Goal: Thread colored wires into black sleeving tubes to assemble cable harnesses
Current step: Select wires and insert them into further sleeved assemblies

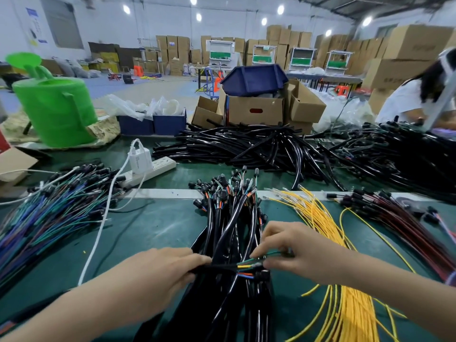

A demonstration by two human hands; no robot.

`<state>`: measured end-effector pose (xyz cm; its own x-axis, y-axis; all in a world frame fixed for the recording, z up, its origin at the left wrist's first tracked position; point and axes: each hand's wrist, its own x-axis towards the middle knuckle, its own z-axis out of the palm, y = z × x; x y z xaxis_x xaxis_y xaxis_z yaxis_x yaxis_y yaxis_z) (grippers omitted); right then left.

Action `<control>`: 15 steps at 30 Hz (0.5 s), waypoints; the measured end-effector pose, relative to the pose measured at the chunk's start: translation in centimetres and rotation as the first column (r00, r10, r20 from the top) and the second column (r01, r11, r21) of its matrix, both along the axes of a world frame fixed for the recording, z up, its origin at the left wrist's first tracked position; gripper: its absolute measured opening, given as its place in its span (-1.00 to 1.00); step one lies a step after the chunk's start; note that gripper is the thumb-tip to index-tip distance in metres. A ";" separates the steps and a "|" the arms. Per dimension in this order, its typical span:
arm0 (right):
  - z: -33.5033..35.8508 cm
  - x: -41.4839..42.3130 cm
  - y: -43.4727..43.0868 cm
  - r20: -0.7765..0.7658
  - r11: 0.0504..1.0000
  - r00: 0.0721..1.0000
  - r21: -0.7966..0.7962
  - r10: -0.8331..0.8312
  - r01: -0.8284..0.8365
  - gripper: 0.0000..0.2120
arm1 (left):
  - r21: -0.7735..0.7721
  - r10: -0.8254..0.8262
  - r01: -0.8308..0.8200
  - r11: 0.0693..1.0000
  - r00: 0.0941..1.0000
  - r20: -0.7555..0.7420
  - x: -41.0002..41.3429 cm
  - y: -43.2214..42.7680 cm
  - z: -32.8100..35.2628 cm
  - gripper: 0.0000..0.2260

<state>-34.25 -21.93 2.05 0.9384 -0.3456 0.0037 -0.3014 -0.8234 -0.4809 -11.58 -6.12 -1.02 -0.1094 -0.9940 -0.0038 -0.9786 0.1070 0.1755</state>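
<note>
Two hands work over the harness pile [229, 228] at the near edge of the tabletop [153, 230]. The left hand [158, 270] fingers clamp the tube [217, 267]; the right hand [303, 253] fingers pinch the wires [246, 264] at its mouth. Keep wire ends aligned and the tube straight while feeding.

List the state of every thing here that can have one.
left hand: grips the black sleeving tube
right hand: pinches the colored wires just past the tube's end
black sleeving tube: held above the bench, wires sticking out of its right end
power strip: white charger plugged in
</note>
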 end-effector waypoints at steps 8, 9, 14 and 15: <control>-1.4 -0.2 1.7 -0.038 0.989 0.998 -0.135 0.054 -0.058 -0.73 | -0.035 0.039 -0.046 0.998 0.982 -0.185 -2.3 -1.1 -3.1 -0.63; -1.6 -0.4 1.9 -0.032 0.985 0.998 -0.161 0.049 -0.054 -0.72 | -0.050 0.033 -0.044 0.998 0.978 -0.207 -2.3 -1.1 -3.2 -0.64; -1.5 0.1 3.3 0.102 0.987 0.993 -0.156 0.057 -0.041 -0.84 | -0.074 -0.012 -0.005 0.997 0.973 -0.231 -2.4 -0.9 -3.1 -0.63; -1.5 0.3 3.6 0.115 0.990 0.991 -0.135 0.066 -0.050 -0.85 | -0.069 -0.017 0.002 0.998 0.974 -0.227 -2.4 -0.9 -3.0 -0.63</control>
<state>-33.94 -18.33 0.51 0.9470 -0.2795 0.1584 -0.1982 -0.8963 -0.3966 -14.01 -6.99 -4.04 -0.1092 -0.9900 0.0893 -0.9126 0.1355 0.3858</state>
